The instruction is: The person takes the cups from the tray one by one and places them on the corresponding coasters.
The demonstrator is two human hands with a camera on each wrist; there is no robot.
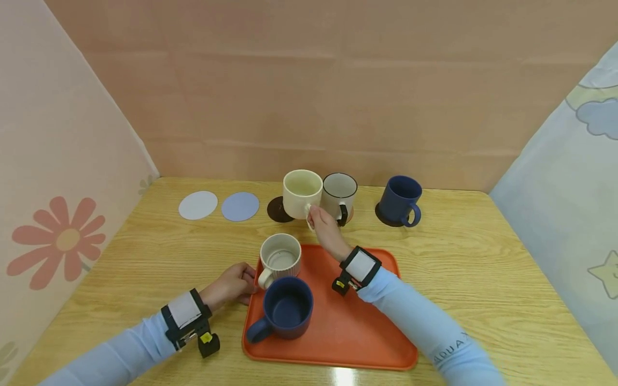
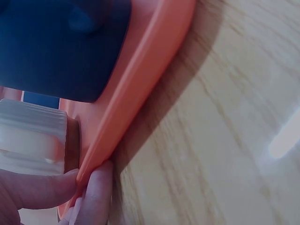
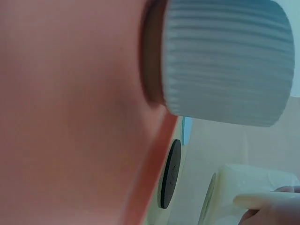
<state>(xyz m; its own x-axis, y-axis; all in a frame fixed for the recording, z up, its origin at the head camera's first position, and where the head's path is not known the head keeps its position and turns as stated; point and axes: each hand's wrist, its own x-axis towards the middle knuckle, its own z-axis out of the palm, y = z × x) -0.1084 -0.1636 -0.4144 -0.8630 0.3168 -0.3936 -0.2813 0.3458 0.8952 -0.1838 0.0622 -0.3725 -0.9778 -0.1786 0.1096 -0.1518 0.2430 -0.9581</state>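
My right hand point(image 1: 329, 231) pinches the handle of a cream mug point(image 1: 301, 194). In the right wrist view the mug point(image 3: 248, 187) hangs clear of the table, close to a dark round coaster point(image 3: 170, 174). Thumb and fingers of my left hand point(image 1: 232, 285) grip the left rim of an orange tray point(image 1: 357, 327); the left wrist view shows the rim between them. On the tray stand a ribbed off-white cup point(image 1: 281, 257), its handle toward my left hand, and a matte navy mug point(image 1: 288, 308) in front of it.
Behind the tray, a white mug with a black rim and handle point(image 1: 340, 188) stands right beside the cream one. Farther right, a glossy navy mug point(image 1: 402, 198) sits on a dark coaster. To the left lie a white coaster point(image 1: 198, 205) and a pale lilac one point(image 1: 240, 207).
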